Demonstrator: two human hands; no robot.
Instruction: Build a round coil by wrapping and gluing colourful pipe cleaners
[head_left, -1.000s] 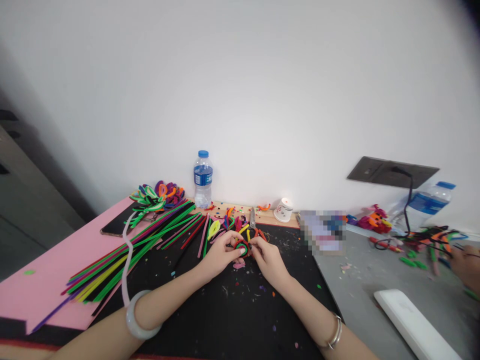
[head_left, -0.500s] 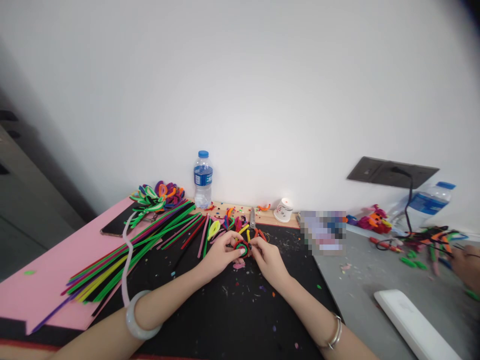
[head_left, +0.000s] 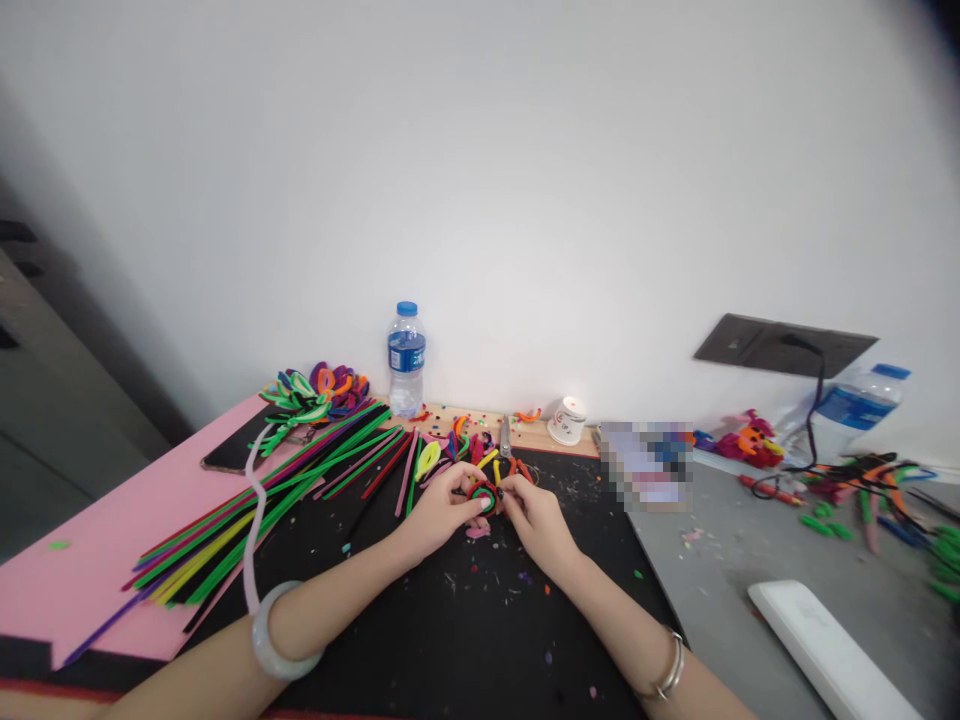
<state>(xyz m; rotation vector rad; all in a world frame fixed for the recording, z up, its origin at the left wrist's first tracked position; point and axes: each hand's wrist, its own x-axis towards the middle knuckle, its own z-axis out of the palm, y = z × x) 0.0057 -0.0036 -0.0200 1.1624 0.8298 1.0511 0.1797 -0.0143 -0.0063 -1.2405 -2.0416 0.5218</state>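
Between finger and thumb, my left hand (head_left: 448, 507) grips a small coiled pipe-cleaner piece (head_left: 485, 497), red outside with green inside. My right hand (head_left: 531, 508) pinches the right side of that same piece, where a dark bit shows; its fingertips partly hide it. Just beyond the hands lie yellow pipe cleaners (head_left: 489, 460) and a looped yellow-green one (head_left: 428, 459). A pair of scissors (head_left: 505, 437) rests behind them. A pink scrap (head_left: 477, 532) sits below the piece on the black mat (head_left: 465, 630).
Long pipe cleaners (head_left: 225, 530) fan out at left beside a phone (head_left: 236, 450) and a looped bunch (head_left: 304, 395). A water bottle (head_left: 406, 365) and paper cup (head_left: 568, 420) stand by the wall. At right are a white box (head_left: 829, 645) and more pipe cleaners (head_left: 870, 490).
My hands and the coiled piece stay almost still. Another person's hand at the far right has left the view.
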